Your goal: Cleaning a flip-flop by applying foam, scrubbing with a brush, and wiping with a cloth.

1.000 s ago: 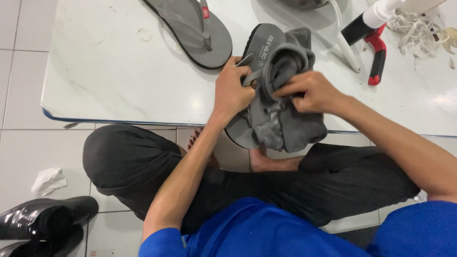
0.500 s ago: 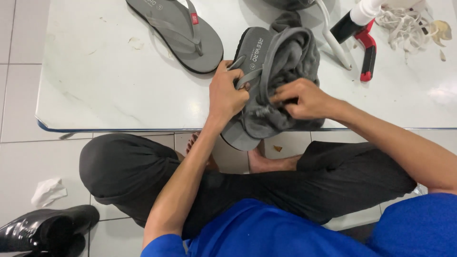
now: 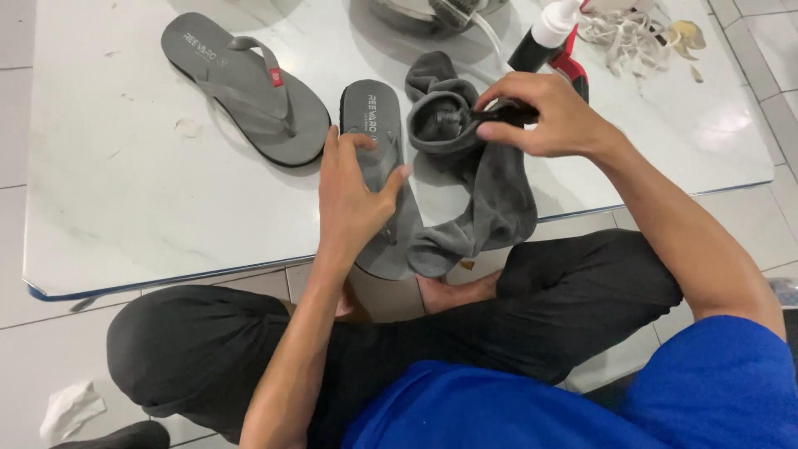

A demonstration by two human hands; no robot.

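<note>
On the white bench [image 3: 125, 208], near its front edge, the left hand [image 3: 353, 195] presses a grey sandal [image 3: 378, 166] with fingers released while the right hand [image 3: 544, 112] pinches a grey cloth [image 3: 486, 187] beside it.

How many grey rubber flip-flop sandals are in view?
2. One grey rubber flip-flop sandal lies alone, upper left on the white table; the other sits under the left hand.
</note>
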